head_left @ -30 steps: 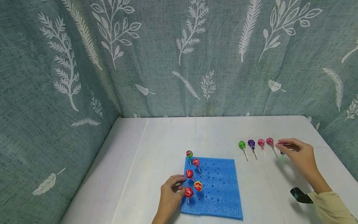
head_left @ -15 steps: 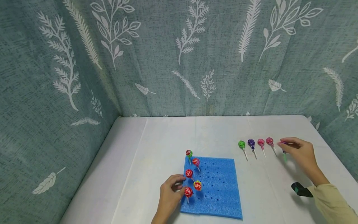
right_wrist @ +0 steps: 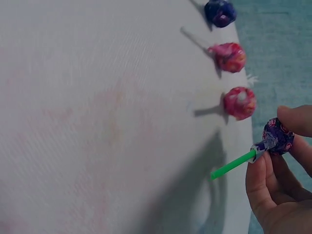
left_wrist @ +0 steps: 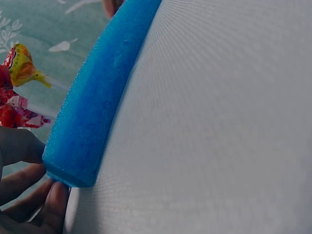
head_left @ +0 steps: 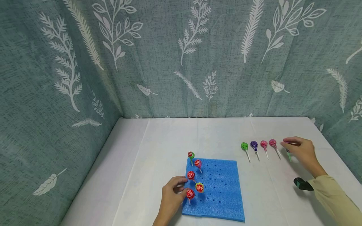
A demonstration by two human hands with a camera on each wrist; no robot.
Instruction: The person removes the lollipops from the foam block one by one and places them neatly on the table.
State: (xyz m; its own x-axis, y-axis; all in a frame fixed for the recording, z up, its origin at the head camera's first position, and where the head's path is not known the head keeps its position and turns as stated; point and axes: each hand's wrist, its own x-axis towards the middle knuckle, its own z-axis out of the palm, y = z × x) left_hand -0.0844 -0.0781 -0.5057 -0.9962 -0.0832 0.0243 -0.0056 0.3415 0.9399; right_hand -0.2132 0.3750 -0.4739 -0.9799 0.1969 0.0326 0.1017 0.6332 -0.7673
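At right of frame the right hand (head_left: 300, 150) pinched a purple lollipop (right_wrist: 278, 137); lower centre, the left hand (head_left: 172, 196) gripped the blue foam (head_left: 223, 194) edge

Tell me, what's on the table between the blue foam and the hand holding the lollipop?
Four lollipops lie in a row between the foam and the right hand: green, purple, two pink. The head view shows it.

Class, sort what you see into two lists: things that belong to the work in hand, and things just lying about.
In use:
right hand pinching a purple lollipop
left hand at the blue foam board
five standing lollipops

Lying about:
four loose lollipops
white tablecloth
leaf-print curtain
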